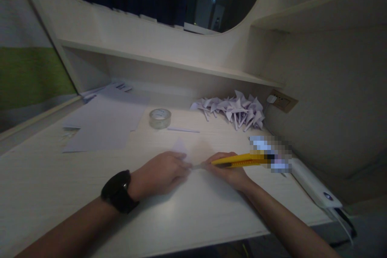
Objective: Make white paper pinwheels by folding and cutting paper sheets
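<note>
My right hand (225, 171) is closed around a yellow utility knife (244, 159). Its blade points left, and its tip reaches the fingertips of my left hand (165, 172). Those left fingers are bent and pressed together on a small piece of white paper (179, 145), part of which shows beyond them. Motion blur hides the exact spot where blade and paper meet. Just past the hands lies a thin rolled paper stick (184, 130), beside a roll of clear tape (160, 119).
White paper sheets (102, 121) spread over the left of the desk (187, 217). A heap of paper pinwheels (236, 109) fills the back right. At the right edge sits a white device with cables (314, 183), near a blurred-out lit object (270, 153). A shelf (169, 61) runs above.
</note>
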Action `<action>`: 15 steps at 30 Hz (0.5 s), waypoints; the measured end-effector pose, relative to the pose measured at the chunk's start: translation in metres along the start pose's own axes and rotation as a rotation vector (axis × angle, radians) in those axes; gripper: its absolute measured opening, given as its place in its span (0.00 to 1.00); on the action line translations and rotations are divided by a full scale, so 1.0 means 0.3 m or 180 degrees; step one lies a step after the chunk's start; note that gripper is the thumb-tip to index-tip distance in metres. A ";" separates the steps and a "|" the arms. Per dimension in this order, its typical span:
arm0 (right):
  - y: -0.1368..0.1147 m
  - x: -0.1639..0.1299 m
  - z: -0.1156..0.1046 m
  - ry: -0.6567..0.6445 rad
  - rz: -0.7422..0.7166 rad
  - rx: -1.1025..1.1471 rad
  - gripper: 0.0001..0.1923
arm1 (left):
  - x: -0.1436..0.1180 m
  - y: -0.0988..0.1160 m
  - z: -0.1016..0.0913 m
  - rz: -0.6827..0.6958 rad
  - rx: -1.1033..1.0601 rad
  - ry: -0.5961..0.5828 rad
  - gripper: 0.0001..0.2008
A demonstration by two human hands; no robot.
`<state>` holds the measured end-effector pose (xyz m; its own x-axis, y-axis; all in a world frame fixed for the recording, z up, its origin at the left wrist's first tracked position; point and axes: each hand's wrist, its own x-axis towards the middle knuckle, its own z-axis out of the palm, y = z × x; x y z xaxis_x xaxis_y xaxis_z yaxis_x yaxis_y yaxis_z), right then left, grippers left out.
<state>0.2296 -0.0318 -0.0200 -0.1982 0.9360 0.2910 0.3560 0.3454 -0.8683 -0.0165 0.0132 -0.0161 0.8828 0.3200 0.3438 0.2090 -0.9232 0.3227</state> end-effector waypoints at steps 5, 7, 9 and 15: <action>0.011 0.003 -0.001 -0.0015 -0.0036 -0.0090 0.07 | 0.002 0.020 -0.016 -0.0019 0.0090 -0.0029 0.12; 0.009 0.003 -0.001 -0.0010 -0.0034 -0.0061 0.07 | 0.005 0.024 -0.016 -0.0024 0.0088 -0.0027 0.11; 0.005 0.002 0.000 -0.0011 -0.0031 -0.0008 0.07 | 0.006 0.025 -0.012 -0.0049 0.0112 -0.0036 0.10; -0.003 0.000 -0.002 -0.0060 -0.0033 0.0084 0.07 | 0.002 0.023 -0.008 -0.0189 0.0316 -0.0143 0.09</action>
<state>0.2297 -0.0319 -0.0190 -0.2189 0.9308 0.2926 0.3297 0.3528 -0.8757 -0.0154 0.0075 -0.0116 0.8851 0.3671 0.2862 0.3002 -0.9201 0.2517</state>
